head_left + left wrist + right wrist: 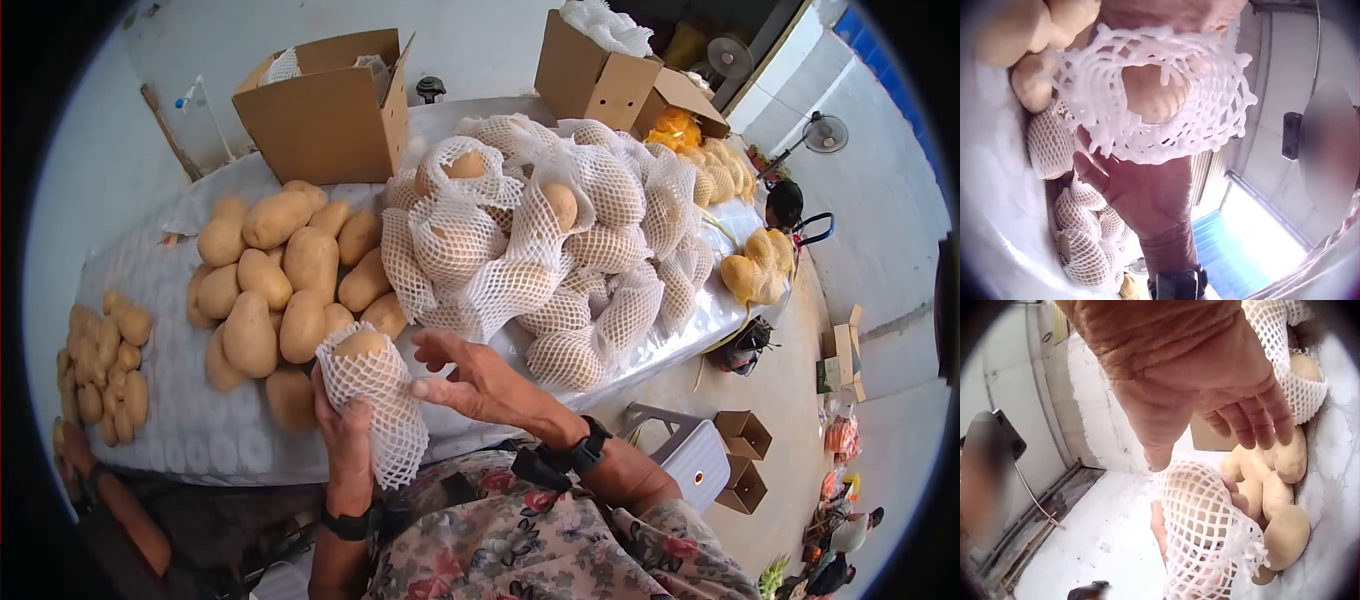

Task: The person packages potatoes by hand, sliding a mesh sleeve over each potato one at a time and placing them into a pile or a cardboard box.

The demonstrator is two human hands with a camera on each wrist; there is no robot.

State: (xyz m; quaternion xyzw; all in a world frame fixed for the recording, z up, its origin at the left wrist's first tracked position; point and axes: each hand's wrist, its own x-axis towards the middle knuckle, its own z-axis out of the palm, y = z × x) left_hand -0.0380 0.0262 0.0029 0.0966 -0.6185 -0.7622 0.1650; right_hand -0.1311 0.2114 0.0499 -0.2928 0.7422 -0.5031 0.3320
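My left hand [345, 450] grips a potato [360, 345] in a white foam net sleeve [385, 410], above the table's front edge. In the left wrist view one end of the potato [1147, 94] shows through the sleeve's open end, with loose mesh around it. My right hand [480, 380] is at the sleeve's right side, fingers extended, thumb close to the mesh. From the right wrist, that hand [1197, 394] appears spread above the netted potato [1191, 494] and holds nothing. Bare potatoes [265, 280] lie heaped just beyond my left hand.
Many netted potatoes [570, 250] are piled at the table's centre and right. Smaller potatoes [108, 365] lie far left, near another person's arm [130, 515]. Cardboard boxes [320, 125] stand along the back. A plastic stool [690, 460] is at the right, below the table.
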